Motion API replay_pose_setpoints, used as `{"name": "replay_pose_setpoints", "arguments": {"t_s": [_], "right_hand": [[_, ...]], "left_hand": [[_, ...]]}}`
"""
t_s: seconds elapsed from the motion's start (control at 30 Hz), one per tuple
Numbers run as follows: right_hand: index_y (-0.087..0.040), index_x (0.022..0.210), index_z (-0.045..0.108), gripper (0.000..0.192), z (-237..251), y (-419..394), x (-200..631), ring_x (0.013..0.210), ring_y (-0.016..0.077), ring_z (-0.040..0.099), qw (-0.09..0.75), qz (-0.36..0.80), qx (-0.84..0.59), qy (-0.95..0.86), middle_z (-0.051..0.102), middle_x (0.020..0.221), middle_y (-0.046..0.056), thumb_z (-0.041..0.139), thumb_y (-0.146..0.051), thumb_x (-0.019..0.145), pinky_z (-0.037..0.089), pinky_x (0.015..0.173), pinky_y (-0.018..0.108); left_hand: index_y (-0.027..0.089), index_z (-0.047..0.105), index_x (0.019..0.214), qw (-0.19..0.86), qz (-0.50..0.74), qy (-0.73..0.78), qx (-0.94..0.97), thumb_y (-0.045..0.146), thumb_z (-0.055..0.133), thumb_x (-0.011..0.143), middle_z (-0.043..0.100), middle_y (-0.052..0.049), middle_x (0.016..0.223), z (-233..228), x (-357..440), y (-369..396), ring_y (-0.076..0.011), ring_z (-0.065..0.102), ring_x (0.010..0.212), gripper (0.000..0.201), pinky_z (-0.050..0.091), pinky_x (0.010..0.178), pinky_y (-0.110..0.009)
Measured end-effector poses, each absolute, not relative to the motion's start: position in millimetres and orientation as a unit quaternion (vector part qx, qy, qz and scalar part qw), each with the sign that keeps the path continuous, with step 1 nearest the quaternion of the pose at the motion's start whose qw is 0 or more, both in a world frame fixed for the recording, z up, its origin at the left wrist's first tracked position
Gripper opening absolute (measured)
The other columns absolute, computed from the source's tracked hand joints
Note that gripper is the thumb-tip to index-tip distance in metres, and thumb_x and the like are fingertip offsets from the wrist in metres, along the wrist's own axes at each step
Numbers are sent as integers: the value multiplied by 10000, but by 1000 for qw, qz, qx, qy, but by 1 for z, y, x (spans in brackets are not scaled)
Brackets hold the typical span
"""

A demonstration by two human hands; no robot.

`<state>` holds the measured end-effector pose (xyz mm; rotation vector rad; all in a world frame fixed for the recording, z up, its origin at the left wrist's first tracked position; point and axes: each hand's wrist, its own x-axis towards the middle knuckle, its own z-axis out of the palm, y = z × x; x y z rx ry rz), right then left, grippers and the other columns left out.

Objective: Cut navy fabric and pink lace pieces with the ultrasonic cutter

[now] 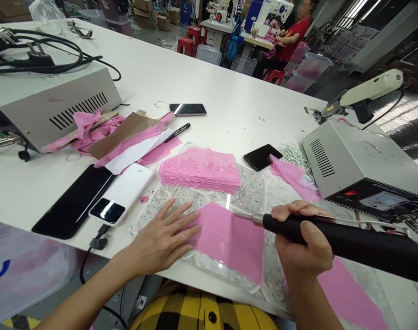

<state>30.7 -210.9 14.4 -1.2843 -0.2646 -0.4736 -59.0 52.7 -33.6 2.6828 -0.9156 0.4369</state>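
Observation:
My left hand (pixel 162 236) lies flat with fingers spread, its fingertips pressing the left edge of a pink fabric piece (pixel 229 245) on a clear-covered, marbled sheet. My right hand (pixel 303 245) is wrapped round the black handle of a handheld tool with a slim metal tip (pixel 363 250). That tip points left and meets or hovers just over the fabric's upper right part; contact cannot be made out. Behind the piece sits a neat stack of pink lace pieces (pixel 200 170). Another pink cloth piece (pixel 355 293) lies under my right forearm, partly hidden.
Phones (pixel 263 157), a white power bank (pixel 126 192), a black marker (pixel 177 132) and a bundle of pink scraps (pixel 99 130) surround the work. Grey machine boxes (pixel 370 158) stand at both sides. Across the room, a person in red (pixel 293 41) sits at a sewing machine.

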Motion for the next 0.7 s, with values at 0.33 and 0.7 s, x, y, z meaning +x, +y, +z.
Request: {"name": "replay_pose_setpoints", "arguments": {"t_s": [0.33,0.7], "right_hand": [[-190,796,595,115,11,-227,27,563,141,564,759,-229,-598,-117,567,779,0,559,-199,688,493,572,352],[-186,763,585,123,15,-241,30,540,138,545,747,-267,-603,-89,558,747,-1,544,-213,650,471,545,342]], "left_hand": [[212,560,1310,131,145,-327,924,260,544,941,466,-37,1472,-33,-58,55,-288,210,1470,373,151,1205,-563],[223,537,1331,127,158,-327,923,225,537,925,483,-30,1460,-33,-56,57,-277,255,1457,407,167,1210,-535]]}}
